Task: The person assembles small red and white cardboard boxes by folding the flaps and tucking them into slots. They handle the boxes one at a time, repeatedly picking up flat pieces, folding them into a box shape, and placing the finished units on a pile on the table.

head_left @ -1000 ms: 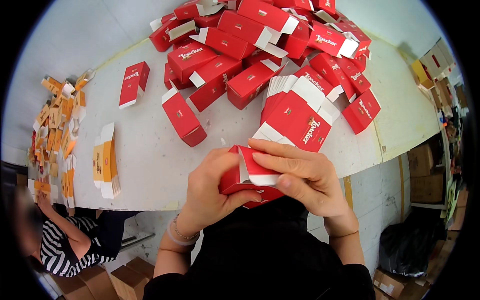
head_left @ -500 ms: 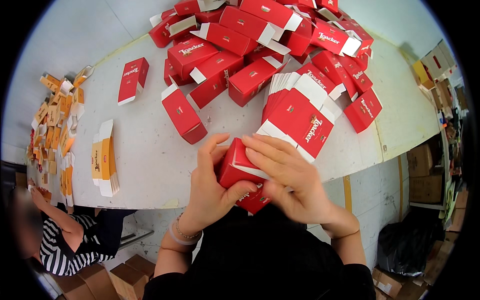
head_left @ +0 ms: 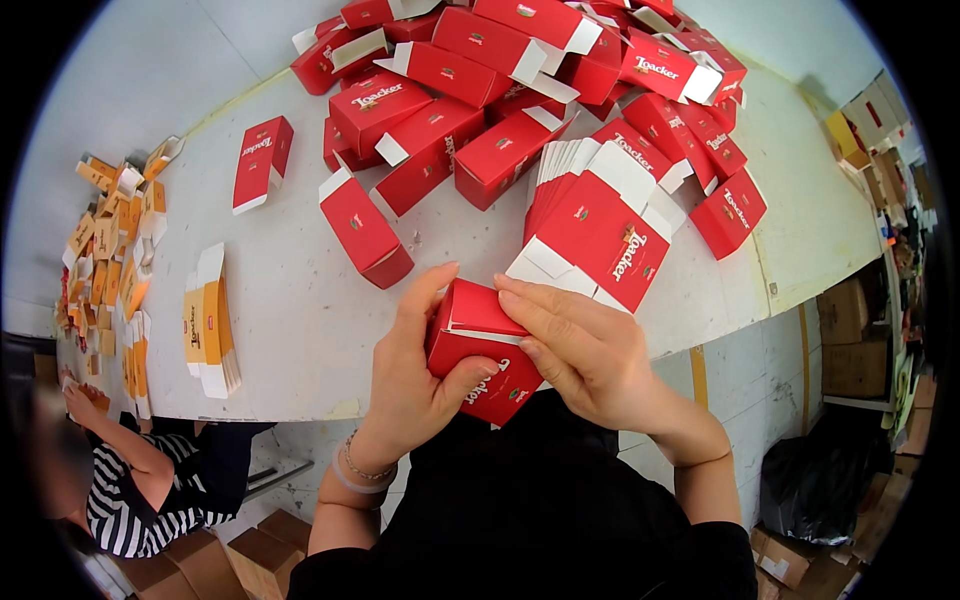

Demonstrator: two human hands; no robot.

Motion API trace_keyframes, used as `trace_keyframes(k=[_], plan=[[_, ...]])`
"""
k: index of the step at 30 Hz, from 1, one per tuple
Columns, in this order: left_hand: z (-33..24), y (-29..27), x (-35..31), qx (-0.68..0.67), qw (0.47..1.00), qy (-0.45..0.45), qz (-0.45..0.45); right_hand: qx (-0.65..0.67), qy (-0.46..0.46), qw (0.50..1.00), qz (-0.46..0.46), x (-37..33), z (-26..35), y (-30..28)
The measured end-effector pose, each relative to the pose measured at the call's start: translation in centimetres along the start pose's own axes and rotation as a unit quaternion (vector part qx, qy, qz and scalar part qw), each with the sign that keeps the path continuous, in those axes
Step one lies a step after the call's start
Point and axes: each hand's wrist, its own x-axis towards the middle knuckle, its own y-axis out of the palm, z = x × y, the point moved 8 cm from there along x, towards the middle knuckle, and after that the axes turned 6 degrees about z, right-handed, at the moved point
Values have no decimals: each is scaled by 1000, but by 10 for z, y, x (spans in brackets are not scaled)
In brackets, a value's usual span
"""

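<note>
A red folding carton (head_left: 506, 388) is held at the table's near edge, tilted, with its closing end turned up. My left hand (head_left: 408, 370) wraps round its left side, thumb on the printed front and fingers behind. Across the upper right corner, my right hand (head_left: 590, 355) presses its fingers and thumb on the end flap. A thin white edge shows along the flap's seam. Just beyond my right hand lies a fanned stack of flat red cartons (head_left: 598, 238).
A heap of folded red cartons (head_left: 470, 75) covers the table's far side. Single red cartons (head_left: 365, 230) lie nearer. Flat yellow cartons (head_left: 208, 322) lie at left, beside a yellow carton pile (head_left: 112, 235). A co-worker in stripes (head_left: 150, 480) sits at far left. A black bag (head_left: 825, 490) stands right.
My right hand's fingers have shifted from lying flat over the carton's top to gripping its right corner. The flap lies lower, and more of the printed front shows.
</note>
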Motion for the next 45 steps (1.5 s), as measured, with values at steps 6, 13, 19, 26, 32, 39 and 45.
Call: trace_keyframes(k=[6, 13, 19, 26, 32, 39, 45], plan=[[6, -2, -2, -44, 999, -16, -16, -25, -37, 997, 56, -5, 8, 19], [-24, -35, -5, 115, 971, 140, -155, 138, 116, 983, -24, -10, -60, -11], [14, -8, 41, 542, 830, 31, -124, -319, 288, 902, -38, -34, -145, -70], [-16, 46, 48, 235, 958, 165, -16, -401, 341, 850, -23, -31, -137, -67], [3, 119, 68, 393, 915, 71, 51, -376, 343, 854, -109, -41, -128, -60], [-52, 76, 50, 342, 912, 168, -149, -227, 140, 940, -215, -16, -19, -71], [-86, 37, 11, 273, 952, 119, -68, 5, -14, 987, -160, 2, 13, -62]])
